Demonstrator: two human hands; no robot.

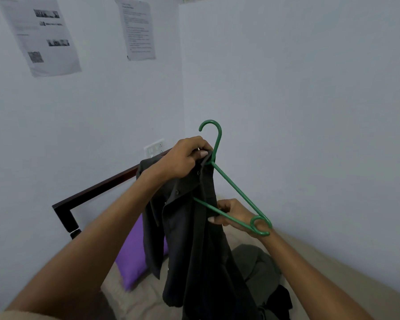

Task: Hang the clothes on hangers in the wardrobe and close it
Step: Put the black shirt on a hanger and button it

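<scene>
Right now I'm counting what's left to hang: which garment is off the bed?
The dark buttoned shirt, held up on the green hanger; the olive garment and black garment lie on the bed.

Both bare forearms reach up and forward. The left hand [185,158], raised higher, curls its fingers around the collar of a dark button-front shirt [194,239]; the right hand [234,215], lower, pinches that shirt beside a green plastic hanger [236,192].
</scene>
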